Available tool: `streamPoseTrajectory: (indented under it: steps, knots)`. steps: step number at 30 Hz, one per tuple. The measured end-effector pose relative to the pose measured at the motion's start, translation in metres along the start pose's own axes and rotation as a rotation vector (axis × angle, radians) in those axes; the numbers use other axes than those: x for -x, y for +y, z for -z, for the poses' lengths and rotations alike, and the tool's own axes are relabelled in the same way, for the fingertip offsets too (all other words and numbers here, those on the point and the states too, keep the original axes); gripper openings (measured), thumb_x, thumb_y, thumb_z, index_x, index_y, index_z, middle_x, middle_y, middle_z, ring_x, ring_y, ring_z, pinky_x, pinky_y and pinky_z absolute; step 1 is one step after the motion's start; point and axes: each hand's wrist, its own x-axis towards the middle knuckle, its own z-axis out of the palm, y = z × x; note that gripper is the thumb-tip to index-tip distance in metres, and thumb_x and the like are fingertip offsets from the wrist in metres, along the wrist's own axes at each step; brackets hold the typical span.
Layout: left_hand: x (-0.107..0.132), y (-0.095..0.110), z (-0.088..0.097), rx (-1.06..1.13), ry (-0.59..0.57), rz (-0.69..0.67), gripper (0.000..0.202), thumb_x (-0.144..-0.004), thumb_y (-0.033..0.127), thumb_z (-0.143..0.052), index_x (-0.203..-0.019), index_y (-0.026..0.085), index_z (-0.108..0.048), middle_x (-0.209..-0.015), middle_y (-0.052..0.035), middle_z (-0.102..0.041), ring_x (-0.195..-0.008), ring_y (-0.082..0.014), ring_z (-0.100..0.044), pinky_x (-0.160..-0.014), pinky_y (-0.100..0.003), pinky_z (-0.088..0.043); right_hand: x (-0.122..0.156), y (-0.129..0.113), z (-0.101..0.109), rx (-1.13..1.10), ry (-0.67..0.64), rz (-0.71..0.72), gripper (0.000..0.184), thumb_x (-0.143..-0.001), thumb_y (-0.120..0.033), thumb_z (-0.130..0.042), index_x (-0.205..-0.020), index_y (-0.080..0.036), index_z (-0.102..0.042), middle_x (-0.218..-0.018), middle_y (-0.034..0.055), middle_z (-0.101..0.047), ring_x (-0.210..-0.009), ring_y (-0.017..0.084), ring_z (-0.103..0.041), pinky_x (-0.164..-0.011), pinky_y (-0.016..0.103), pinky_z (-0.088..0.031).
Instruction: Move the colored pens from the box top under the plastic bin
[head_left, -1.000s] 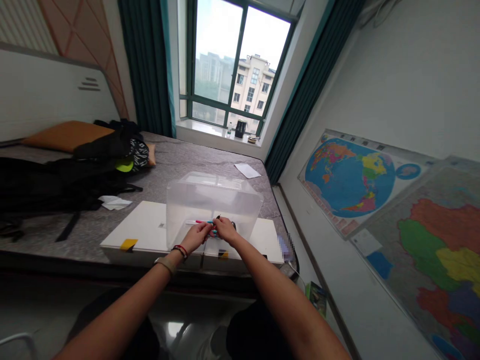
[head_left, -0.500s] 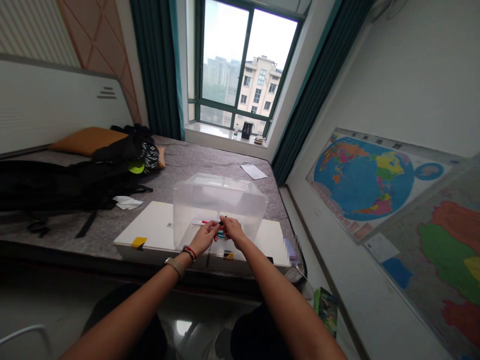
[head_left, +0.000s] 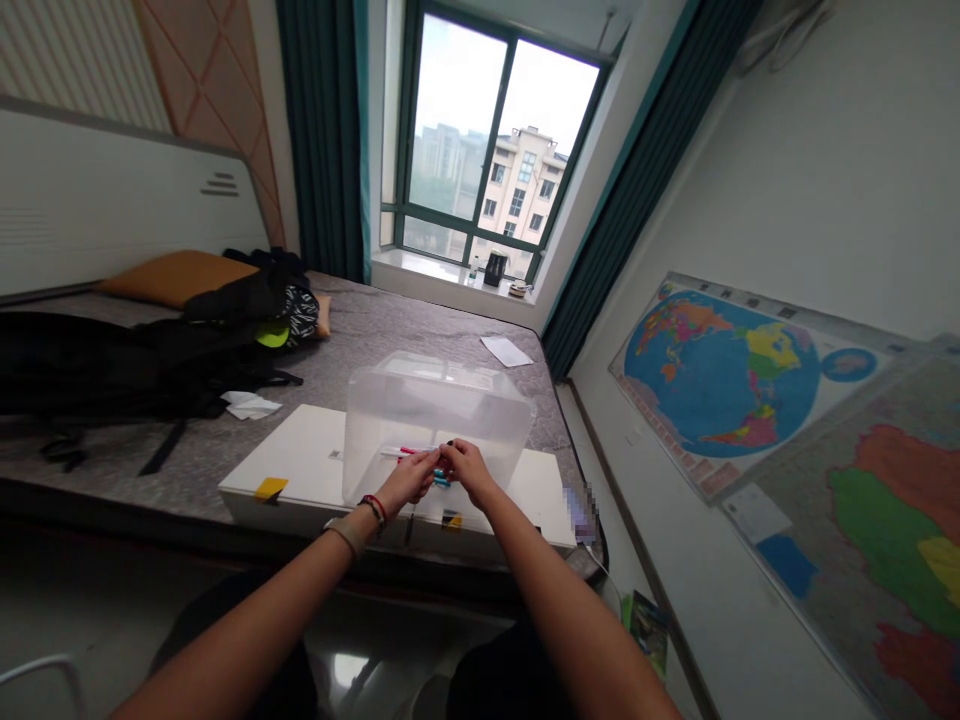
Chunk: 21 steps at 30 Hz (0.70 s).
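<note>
The left hand (head_left: 409, 478) and right hand (head_left: 468, 470) are together, fingers clamped on slim pink and teal pens (head_left: 439, 480) at the near wall of a translucent plastic box (head_left: 439, 395), which stands on a white board (head_left: 292, 447) near the front edge of a grey mattress (head_left: 450, 330).

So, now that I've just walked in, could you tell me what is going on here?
A person is holding slim pink and teal pens between their left hand and right hand. Their hands are close against a clear plastic box, which stands on a white board on a grey mattress.
</note>
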Motion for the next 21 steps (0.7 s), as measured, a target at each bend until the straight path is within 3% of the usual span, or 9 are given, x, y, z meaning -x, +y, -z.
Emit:
streamPoseTrajectory:
  steps: [5, 8, 11, 16, 18, 21]
  knots:
    - [0.0, 0.0, 0.003, -0.192, 0.015, -0.13, 0.049, -0.08, 0.069, -0.046, -0.083, 0.02, -0.051, -0.048, 0.0089, -0.04, -0.035, -0.0062, -0.03, -0.038, -0.02, -0.021, 0.003, -0.004, 0.002, 0.018, -0.024, -0.002, 0.021, -0.074, -0.036, -0.059, -0.066, -0.018, -0.05, -0.057, -0.0035, -0.053, -0.051, 0.011, -0.05, -0.048, 0.021, -0.04]
    - [0.001, 0.009, 0.009, -0.429, 0.019, -0.257, 0.042, -0.081, 0.059, -0.05, -0.079, 0.018, -0.058, -0.059, 0.0018, -0.057, -0.049, -0.01, -0.046, -0.048, -0.022, -0.034, 0.008, -0.009, 0.012, 0.004, -0.102, -0.099, 0.016, -0.074, -0.034, -0.059, -0.075, -0.017, -0.057, -0.062, -0.0019, -0.056, -0.056, 0.012, -0.054, -0.051, 0.022, -0.042]
    - [0.003, 0.024, 0.015, -0.675, 0.068, -0.373, 0.031, -0.079, 0.049, -0.058, -0.08, 0.018, -0.064, -0.076, -0.0027, -0.067, -0.068, -0.0152, -0.057, -0.063, -0.026, -0.042, 0.011, -0.015, 0.026, 0.054, -0.177, -0.178, 0.025, -0.079, -0.041, -0.058, -0.084, -0.017, -0.062, -0.069, 0.0014, -0.062, -0.058, 0.012, -0.057, -0.052, 0.022, -0.043]
    - [0.008, 0.04, 0.017, -0.933, 0.098, -0.512, 0.022, -0.083, 0.039, -0.055, -0.084, 0.022, -0.069, -0.083, -0.004, -0.07, -0.078, -0.0188, -0.061, -0.071, -0.027, -0.041, 0.011, -0.024, 0.036, 0.247, -0.168, -0.178, 0.05, -0.083, -0.061, -0.052, -0.063, -0.015, -0.055, -0.048, -0.0013, -0.049, -0.041, 0.009, -0.043, -0.041, 0.02, -0.03]
    - [0.008, 0.04, 0.019, -0.971, 0.082, -0.521, 0.021, -0.084, 0.039, -0.056, -0.085, 0.023, -0.069, -0.083, -0.0045, -0.07, -0.079, -0.0198, -0.062, -0.071, -0.027, -0.04, 0.011, -0.024, 0.035, 0.262, -0.194, -0.171, 0.05, -0.085, -0.058, -0.052, -0.058, -0.016, -0.052, -0.043, -0.0029, -0.044, -0.038, 0.008, -0.038, -0.039, 0.021, -0.027]
    - [0.006, 0.034, 0.023, -0.976, 0.053, -0.488, 0.021, -0.084, 0.039, -0.056, -0.084, 0.024, -0.07, -0.081, -0.0046, -0.07, -0.078, -0.0201, -0.062, -0.069, -0.026, -0.039, 0.014, -0.021, 0.032, 0.281, -0.186, -0.151, 0.038, -0.084, -0.049, -0.059, -0.066, -0.016, -0.056, -0.05, -0.002, -0.051, -0.043, 0.008, -0.043, -0.041, 0.019, -0.031]
